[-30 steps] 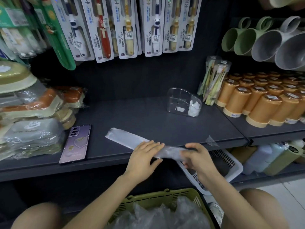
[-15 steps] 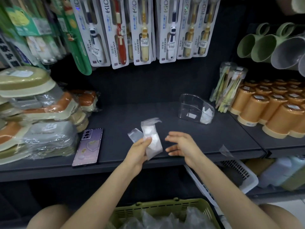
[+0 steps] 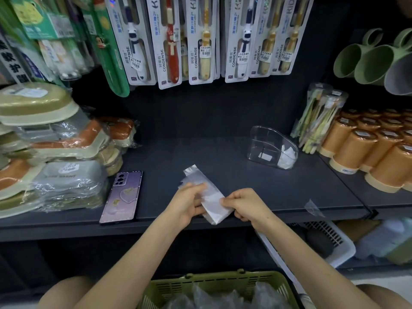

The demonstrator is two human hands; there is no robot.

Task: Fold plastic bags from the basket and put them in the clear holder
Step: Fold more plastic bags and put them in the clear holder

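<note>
Thin glossy plastic bag (image 3: 211,200), clear smooth plastic holder (image 3: 263,143), matt shelf (image 3: 223,161).

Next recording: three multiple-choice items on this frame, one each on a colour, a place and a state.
1. The basket is: A) red B) green C) blue.
2. The phone lies: A) in the basket B) on the shelf C) on the floor.
3. The plastic bag is: A) lying untouched B) in the basket C) held by the left hand and right hand.
Answers: B, its slatted rim is green; B, it lies flat on the dark shelf; C, fingers of both grip it.
</note>
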